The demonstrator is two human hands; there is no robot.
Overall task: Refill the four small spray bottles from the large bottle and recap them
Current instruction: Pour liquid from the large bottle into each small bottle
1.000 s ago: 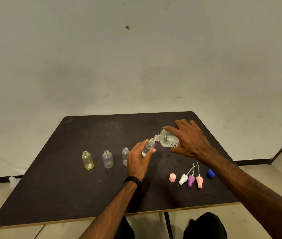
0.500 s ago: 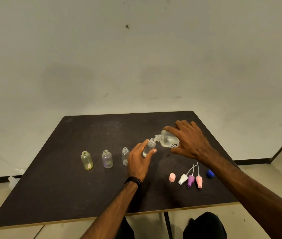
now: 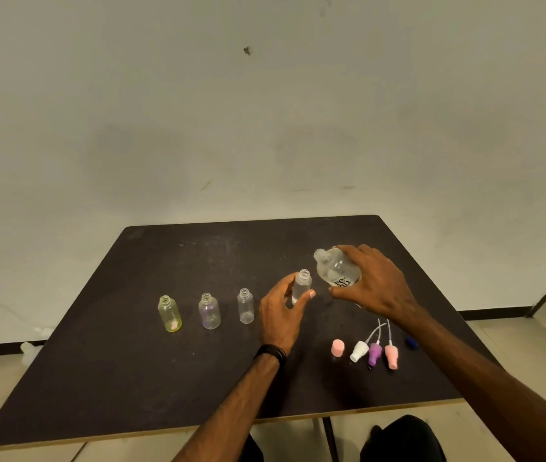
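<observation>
Large bottle [image 3: 335, 269] tipped back upright; blue cap [image 3: 411, 342] half-hidden.

Four small bottles [image 3: 209, 311], perhaps five caps [image 3: 337, 348].

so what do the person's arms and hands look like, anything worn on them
Both forearms are bare, with no sleeves in view. The left hand has a dark band around its wrist, which looks like several thin black strands or cords stacked together. The right hand shows no ring, watch or band, and neither hand wears a glove.
</observation>
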